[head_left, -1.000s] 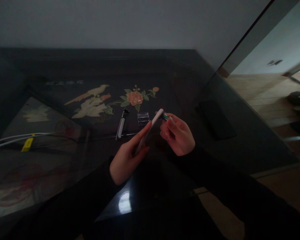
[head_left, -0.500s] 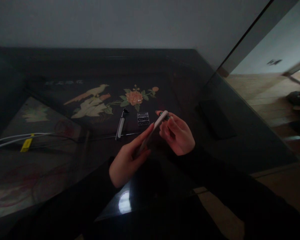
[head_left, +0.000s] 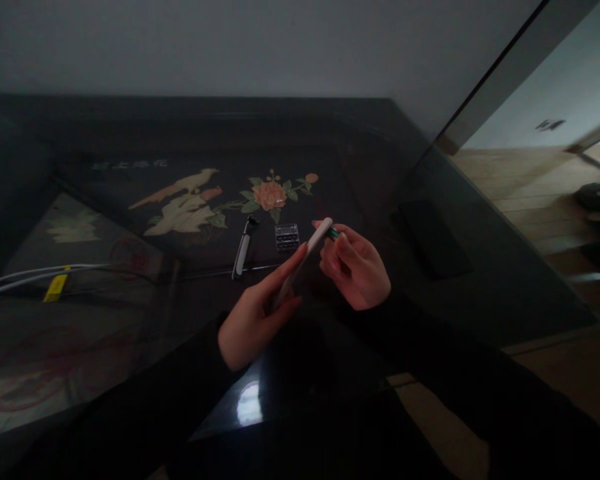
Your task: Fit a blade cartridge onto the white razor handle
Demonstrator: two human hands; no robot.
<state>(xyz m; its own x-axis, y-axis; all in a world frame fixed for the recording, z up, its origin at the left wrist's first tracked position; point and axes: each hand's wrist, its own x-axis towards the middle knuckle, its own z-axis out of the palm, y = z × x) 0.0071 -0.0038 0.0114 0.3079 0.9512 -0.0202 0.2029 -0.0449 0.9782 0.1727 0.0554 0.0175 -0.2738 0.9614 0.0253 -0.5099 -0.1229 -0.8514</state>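
Observation:
My left hand [head_left: 260, 313] is closed around a slim white razor handle [head_left: 313, 247], which slants up and to the right. At the handle's upper end, my right hand [head_left: 357, 270] pinches a small dark piece with a green edge [head_left: 333, 233], which looks like a razor head. The fingers hide much of it, and I cannot tell whether it is joined to the handle. Beyond my left hand, a white-and-black razor [head_left: 242, 252] lies on the dark glass tabletop [head_left: 360, 173]. Beside it sits a small clear blade case [head_left: 287, 237] with dark rows inside.
A flat black object [head_left: 433, 240] lies on the table to the right. White cables [head_left: 40, 272] with a yellow tag [head_left: 56, 287] cross the left side. A bird-and-flower picture [head_left: 270, 195] shows in the tabletop. The wall [head_left: 205, 47] stands behind the table.
The handle's upper end has turned slightly and shifted a little left. The green edge of the piece at my right fingertips shows more clearly. Both hands keep almost the same place.

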